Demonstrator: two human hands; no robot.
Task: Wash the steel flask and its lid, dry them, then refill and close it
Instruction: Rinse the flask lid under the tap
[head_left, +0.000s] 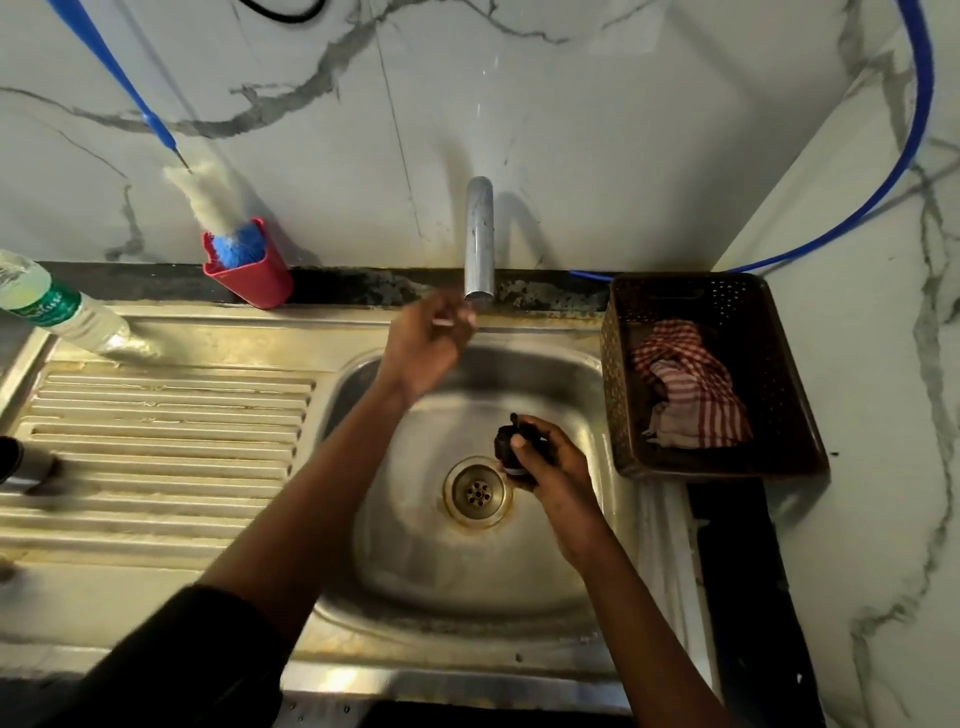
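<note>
Lid (508, 441), small and dark, is gripped by the right hand (553, 462) with fingers and thumb curled round it. It hangs low inside the sink (467, 577), just right of the drain (477, 492) and well clear of the basin's walls. The left hand (426, 345) is up at the mouth of the tap (479, 239) by the basin's back edge. It is blurred, so I cannot tell how its fingers lie.

On the ribbed drainboard (156, 441), what looks like the steel flask (26, 465) lies cut off by the left edge. A plastic bottle (52, 306) lies at the board's back corner. A red cup (254, 280) holding a brush (236, 244) stands against the wall. Right of the basin, a brown basket (779, 452) holds a checked cloth (691, 389).
</note>
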